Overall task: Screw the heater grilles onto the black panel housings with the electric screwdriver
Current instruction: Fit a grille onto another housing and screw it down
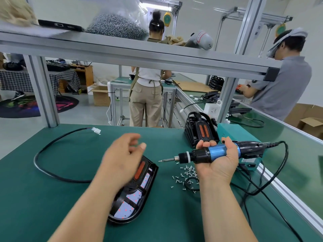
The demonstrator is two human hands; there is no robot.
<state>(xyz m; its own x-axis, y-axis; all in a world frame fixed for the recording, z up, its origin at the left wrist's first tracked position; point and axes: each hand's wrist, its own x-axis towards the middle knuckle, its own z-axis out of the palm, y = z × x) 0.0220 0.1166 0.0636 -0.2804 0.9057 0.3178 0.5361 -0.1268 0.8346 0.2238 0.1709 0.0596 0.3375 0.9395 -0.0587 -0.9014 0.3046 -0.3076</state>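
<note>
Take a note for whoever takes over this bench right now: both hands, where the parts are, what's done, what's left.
Left hand: hovers over the black panel housing, fingers loosely curled, nothing seen in them (blurred).
Right hand: palm up, grips the electric screwdriver, bit pointing left, off the work.
Parts: the housing lies flat on the green mat with a grille in it. Loose screws lie scattered to its right. More housings stand at the back right.
Done: cannot tell whether any screw is in.
Left: probably pick up screws and drive them into this housing.
</note>
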